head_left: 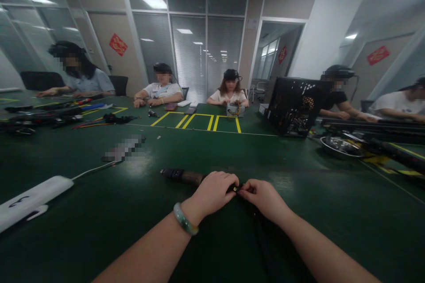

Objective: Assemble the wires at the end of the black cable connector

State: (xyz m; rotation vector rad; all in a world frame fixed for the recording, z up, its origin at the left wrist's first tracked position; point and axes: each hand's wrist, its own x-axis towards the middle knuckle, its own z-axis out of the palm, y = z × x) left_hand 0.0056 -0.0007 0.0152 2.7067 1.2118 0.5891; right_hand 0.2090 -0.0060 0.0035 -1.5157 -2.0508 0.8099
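Observation:
A dark electric screwdriver (175, 174) lies in front of me on the green table (133, 221), its tip pointing left. My left hand (215, 189), with a green bangle on the wrist, is wrapped round its rear part. A small brass-coloured spot shows at the dark end beside the left fingertips. Close by, my right hand (265, 199) pinches something small and dark at that end, mostly hidden by the fingers. A thin dark cable (260, 239) runs from below the right hand toward the table's near edge.
At left are a white power strip (40, 199) with a white cord and bundled dark cables (43, 117). Ahead stands a black computer case (294, 106), with a metal bowl (340, 147) to its right. Several people sit round the far side, one behind a power supply (235, 109).

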